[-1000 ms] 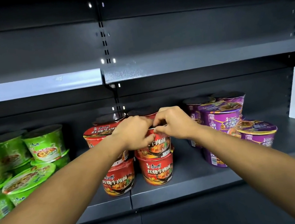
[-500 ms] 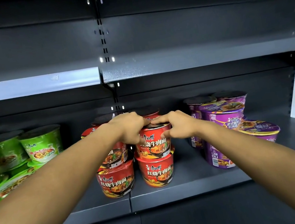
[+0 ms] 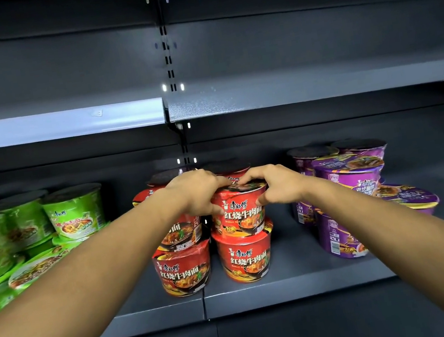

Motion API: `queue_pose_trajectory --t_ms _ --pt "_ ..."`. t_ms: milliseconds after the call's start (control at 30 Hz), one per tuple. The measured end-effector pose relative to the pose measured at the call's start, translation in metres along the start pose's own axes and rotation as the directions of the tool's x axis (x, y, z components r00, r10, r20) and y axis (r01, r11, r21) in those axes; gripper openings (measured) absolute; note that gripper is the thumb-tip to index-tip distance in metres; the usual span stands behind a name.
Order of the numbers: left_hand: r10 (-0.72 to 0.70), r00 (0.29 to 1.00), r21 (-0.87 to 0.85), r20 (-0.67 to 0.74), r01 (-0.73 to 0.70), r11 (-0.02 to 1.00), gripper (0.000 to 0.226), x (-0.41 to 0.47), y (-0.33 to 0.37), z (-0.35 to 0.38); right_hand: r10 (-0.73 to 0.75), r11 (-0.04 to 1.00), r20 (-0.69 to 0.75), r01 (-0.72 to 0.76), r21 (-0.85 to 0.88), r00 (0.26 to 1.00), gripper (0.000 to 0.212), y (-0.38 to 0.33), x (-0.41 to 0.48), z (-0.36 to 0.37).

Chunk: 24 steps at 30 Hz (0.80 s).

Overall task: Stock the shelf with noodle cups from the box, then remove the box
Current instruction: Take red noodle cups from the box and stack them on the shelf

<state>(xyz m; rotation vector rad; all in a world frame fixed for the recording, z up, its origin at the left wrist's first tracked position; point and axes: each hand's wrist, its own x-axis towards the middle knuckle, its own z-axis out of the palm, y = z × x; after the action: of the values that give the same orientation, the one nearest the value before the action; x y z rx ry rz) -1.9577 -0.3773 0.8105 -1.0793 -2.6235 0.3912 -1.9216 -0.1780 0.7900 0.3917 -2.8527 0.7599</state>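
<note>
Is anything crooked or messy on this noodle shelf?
Yes. At the right, one purple noodle cup leans with its lid tipped toward us, unlike its upright neighbours. At the left, a green noodle cup is tipped the same way. The held red noodle cup sits straight.

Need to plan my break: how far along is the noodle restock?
Done: green cups, purple cups and red stacks sit on the shelf. In hand: left hand and right hand grip the top red cup. Left: unclear; the box is out of view.
</note>
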Motion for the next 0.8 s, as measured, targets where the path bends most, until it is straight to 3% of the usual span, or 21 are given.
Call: queue_pose_trajectory --t_ms 133,800 --pt "-0.011 1.0 -0.031 0.002 0.011 0.999 0.077 0.0001 -0.0026 0.0054 0.011 1.0 0.016 -0.011 0.0 1.0 0.064 0.0019 0.0 0.0009" --pt "-0.007 1.0 -0.07 -0.019 0.005 0.998 0.074 -0.0042 -0.0022 0.0068 0.044 0.999 0.042 -0.044 0.016 0.998 0.062 0.0012 0.0031 -0.0029"
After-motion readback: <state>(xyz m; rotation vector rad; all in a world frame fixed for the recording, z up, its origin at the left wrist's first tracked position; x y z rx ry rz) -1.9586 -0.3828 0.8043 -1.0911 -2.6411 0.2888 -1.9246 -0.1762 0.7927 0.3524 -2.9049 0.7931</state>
